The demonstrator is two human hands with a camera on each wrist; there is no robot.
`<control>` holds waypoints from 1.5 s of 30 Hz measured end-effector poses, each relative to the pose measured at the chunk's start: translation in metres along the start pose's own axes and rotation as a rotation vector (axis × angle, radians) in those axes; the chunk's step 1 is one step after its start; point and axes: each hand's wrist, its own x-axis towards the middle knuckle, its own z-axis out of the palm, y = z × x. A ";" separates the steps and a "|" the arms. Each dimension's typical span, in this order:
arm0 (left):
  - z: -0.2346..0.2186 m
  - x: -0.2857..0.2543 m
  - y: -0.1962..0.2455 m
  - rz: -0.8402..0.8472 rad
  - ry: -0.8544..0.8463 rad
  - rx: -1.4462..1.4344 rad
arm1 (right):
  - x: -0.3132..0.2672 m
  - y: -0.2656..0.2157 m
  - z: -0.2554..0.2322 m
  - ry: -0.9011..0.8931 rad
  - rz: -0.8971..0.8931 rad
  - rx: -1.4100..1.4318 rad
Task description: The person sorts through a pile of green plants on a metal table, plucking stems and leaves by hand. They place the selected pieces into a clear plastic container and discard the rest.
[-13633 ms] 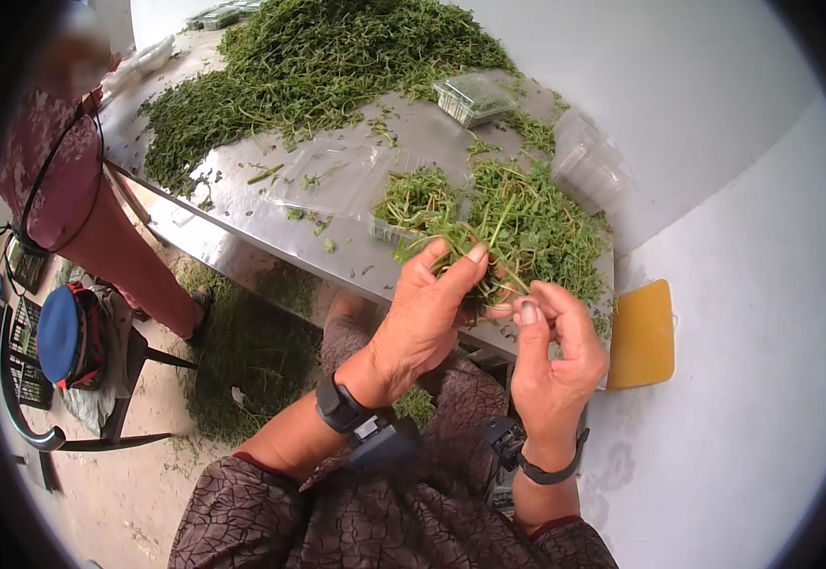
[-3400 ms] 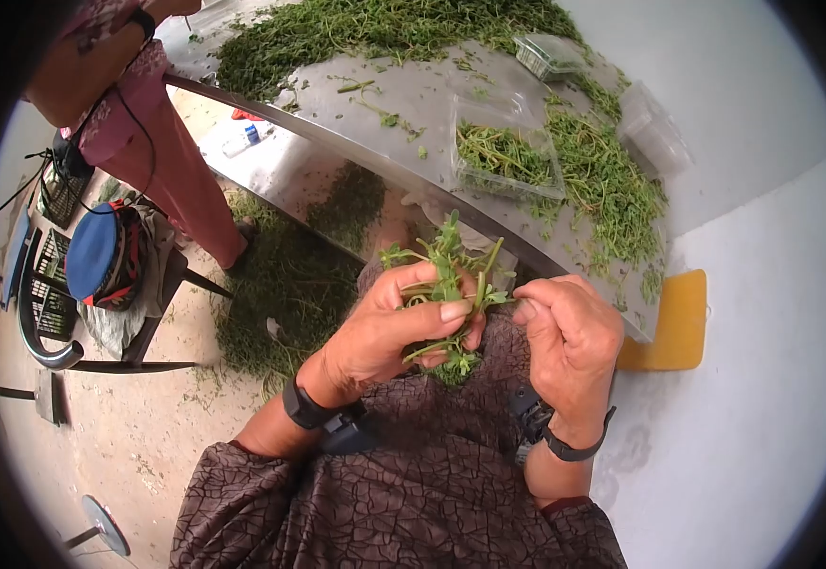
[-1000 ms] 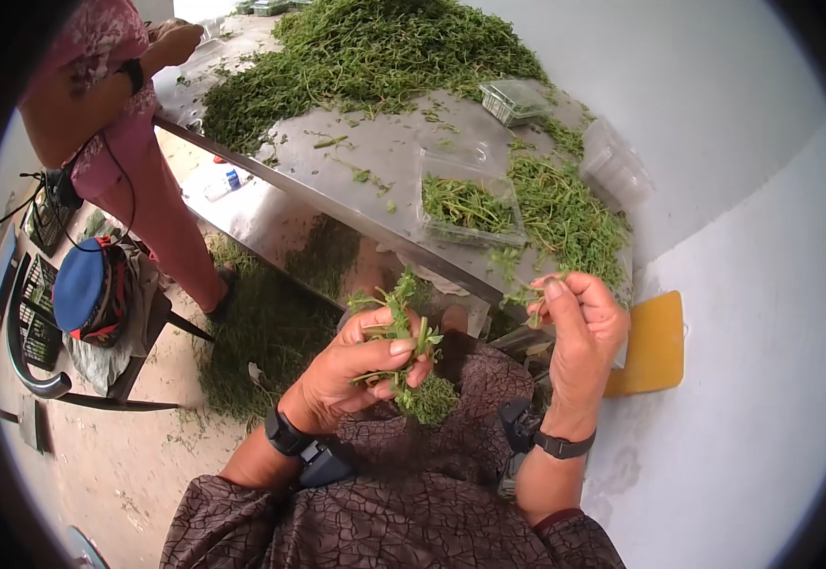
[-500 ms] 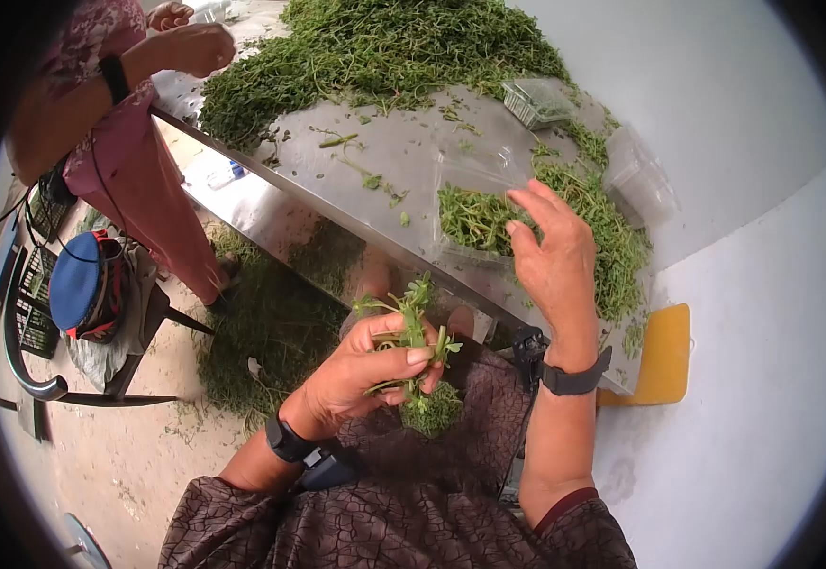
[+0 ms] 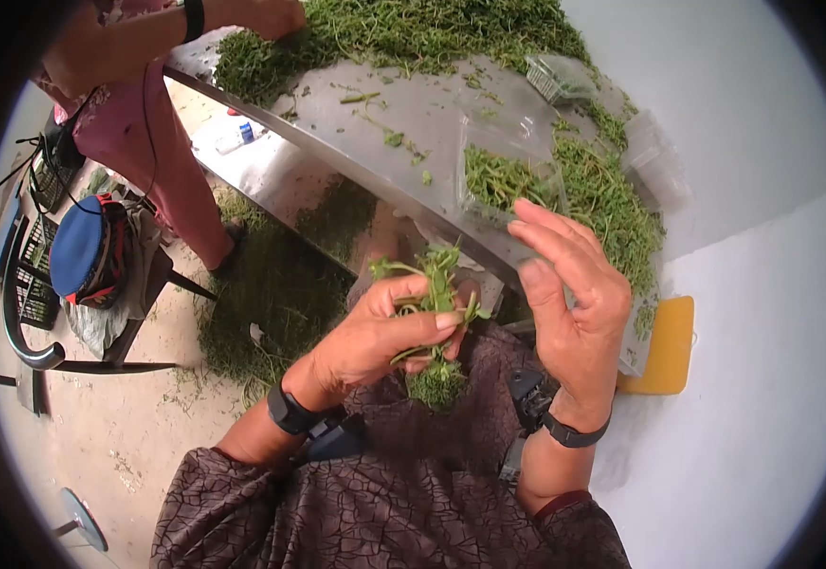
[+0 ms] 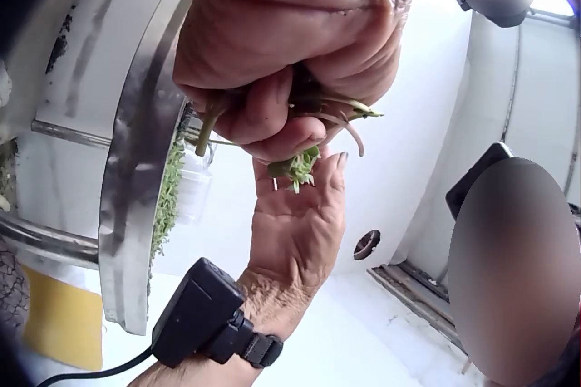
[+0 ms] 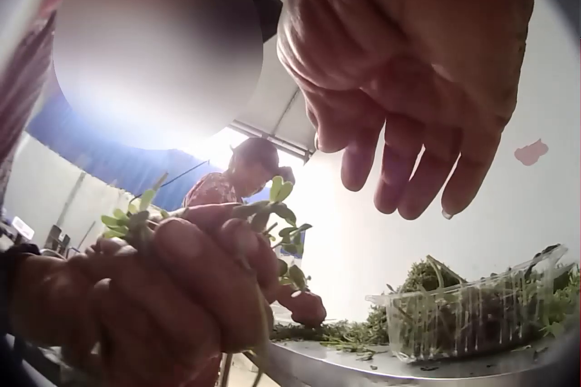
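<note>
My left hand [image 5: 389, 327] grips a small bunch of leafy green stems [image 5: 441, 270] above my lap, thumb pressed across them. In the left wrist view, cut stem ends [image 6: 207, 128] poke out between the curled fingers. My right hand [image 5: 579, 308] is raised to the right of the bunch, its fingers loosely extended with nothing between them. Beyond it on the metal table is a clear plastic box [image 5: 474, 204] partly filled with greens [image 5: 503, 175]; the right wrist view shows the box wall [image 7: 436, 337] from the side.
A large heap of greens [image 5: 432, 33] covers the far table. Loose greens [image 5: 617, 209], stacked clear boxes [image 5: 654, 161] and a filled box [image 5: 560, 81] lie at right. Another person [image 5: 143, 133] stands at left near a chair holding a blue-topped bag [image 5: 86, 248]. A yellow board [image 5: 664, 351] hangs below the table corner.
My right hand held a small sprig a second ago, reached over the plastic box, and has drawn back without it. The left hand keeps its bunch. The other person's arm now reaches toward the heap.
</note>
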 end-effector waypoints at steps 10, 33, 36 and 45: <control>0.009 0.003 -0.012 -0.050 -0.061 0.135 | -0.030 -0.005 0.009 -0.129 0.227 0.269; 0.014 0.005 -0.030 -0.047 -0.119 0.233 | -0.046 -0.009 0.004 0.266 0.647 0.566; 0.014 0.007 -0.032 -0.046 -0.137 0.238 | -0.045 -0.010 -0.001 0.299 0.694 0.614; 0.004 0.006 -0.036 -0.045 -0.082 0.221 | -0.045 -0.010 -0.019 0.390 0.686 0.750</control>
